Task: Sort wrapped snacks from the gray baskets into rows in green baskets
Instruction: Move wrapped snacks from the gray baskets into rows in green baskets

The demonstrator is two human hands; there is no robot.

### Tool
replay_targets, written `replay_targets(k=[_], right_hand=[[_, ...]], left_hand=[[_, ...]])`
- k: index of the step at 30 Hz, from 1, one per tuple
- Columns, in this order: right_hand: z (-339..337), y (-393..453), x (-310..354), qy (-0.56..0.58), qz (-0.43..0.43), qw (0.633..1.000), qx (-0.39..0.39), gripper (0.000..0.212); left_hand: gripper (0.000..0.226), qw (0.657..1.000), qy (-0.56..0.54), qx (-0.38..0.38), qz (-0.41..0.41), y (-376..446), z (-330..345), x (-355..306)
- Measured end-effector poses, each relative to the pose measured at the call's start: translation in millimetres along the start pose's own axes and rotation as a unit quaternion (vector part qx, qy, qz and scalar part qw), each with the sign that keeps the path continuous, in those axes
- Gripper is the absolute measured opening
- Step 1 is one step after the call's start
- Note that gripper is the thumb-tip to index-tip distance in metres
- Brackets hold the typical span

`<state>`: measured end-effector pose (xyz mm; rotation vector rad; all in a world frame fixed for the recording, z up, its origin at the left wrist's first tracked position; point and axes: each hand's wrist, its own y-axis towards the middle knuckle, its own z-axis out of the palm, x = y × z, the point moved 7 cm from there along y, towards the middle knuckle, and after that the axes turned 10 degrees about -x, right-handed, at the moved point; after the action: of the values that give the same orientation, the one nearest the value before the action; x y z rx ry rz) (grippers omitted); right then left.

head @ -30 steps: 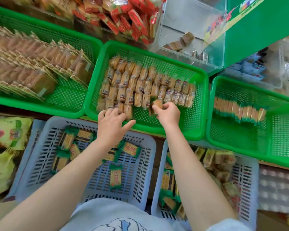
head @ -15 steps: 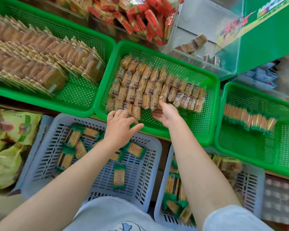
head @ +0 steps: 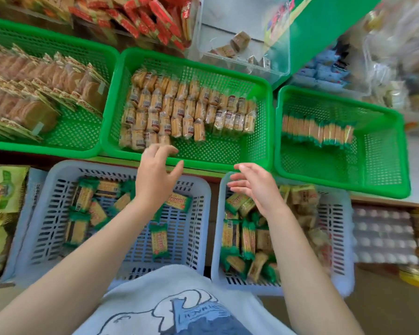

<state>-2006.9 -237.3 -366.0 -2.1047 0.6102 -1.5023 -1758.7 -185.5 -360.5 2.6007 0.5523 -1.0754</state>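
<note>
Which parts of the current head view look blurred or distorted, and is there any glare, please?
In the head view, both hands, left hand and right hand, are soft with motion blur; the right edge smears most, around the egg tray; wide-angle bending bows the green basket rims; daylight washes out the clear plastic bin; no hard shadows show.

Both forearms are left bare; no sleeve, watch or ring is seen on the left hand (head: 155, 175) or right hand (head: 257, 187). A pale grey-blue T-shirt (head: 174, 293) is worn, printed with a white-and-blue cartoon graphic (head: 179, 315) outlined in dark blue.
</note>
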Motion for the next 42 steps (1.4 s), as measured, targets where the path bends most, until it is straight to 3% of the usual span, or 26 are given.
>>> replay_targets(k=[2,5,9,12,15,22,26,28,30,33,37,40,42], right_hand=[[-25.8,-6.8,-37.0,-0.071,0.003,0.996,-0.051,0.014],[-50.5,-12.9,-89.1,-0.266,-0.004,0.96,-0.086,0.015],[-61.9,-28.4,-137.5,-0.472,0.027,0.876,-0.091,0.048],[-50.4,-39.8,-163.1,-0.48,0.034,0.872,-0.084,0.076],[-45.6,-40.6,-175.2,-0.472,0.019,0.878,-0.082,0.085],[-73.3,-33.5,-181.1,-0.323,0.02,0.943,-0.074,0.068],[-87.7,-48.5,-166.6,-0.125,0.048,0.985,-0.107,0.056],[-76.5,-59.3,-151.8,0.014,0.05,0.997,-0.059,0.038],[-54.6,-68.8,-137.4,0.063,0.036,0.997,0.021,0.028],[-34.1,-69.8,-127.8,-0.031,0.005,0.998,0.045,0.032],[-42.2,-44.0,-145.5,-0.196,0.032,0.977,-0.077,0.028],[-32.0,-30.8,-169.9,-0.372,0.062,0.924,-0.069,0.054],[-20.3,-29.7,-177.3,-0.392,0.063,0.915,-0.071,0.051]], left_hand=[[0.021,0.993,-0.012,0.111,-0.034,-35.4,31.2,-6.9],[0.025,0.94,-0.006,0.305,-0.151,-96.2,84.1,2.1],[0.03,0.881,-0.001,0.411,-0.233,-152.1,122.3,12.7],[0.022,0.874,-0.019,0.402,-0.272,-168.5,133.5,12.9],[0.017,0.879,-0.044,0.379,-0.286,-173.0,137.6,9.8],[0.02,0.875,-0.045,0.377,-0.299,-178.3,135.4,12.4],[0.022,0.923,-0.042,0.258,-0.282,-163.0,115.9,0.0],[0.027,0.899,-0.161,0.267,-0.309,-161.8,111.6,-16.4],[0.04,0.839,-0.266,0.33,-0.341,-169.5,112.4,-34.3],[0.036,0.792,-0.338,0.323,-0.391,-175.0,108.9,-30.7],[0.025,0.792,-0.32,0.275,-0.442,-177.6,91.8,7.3],[0.022,0.794,-0.307,0.268,-0.451,-181.0,80.5,25.4],[0.021,0.794,-0.311,0.272,-0.446,-182.0,75.5,27.4]])
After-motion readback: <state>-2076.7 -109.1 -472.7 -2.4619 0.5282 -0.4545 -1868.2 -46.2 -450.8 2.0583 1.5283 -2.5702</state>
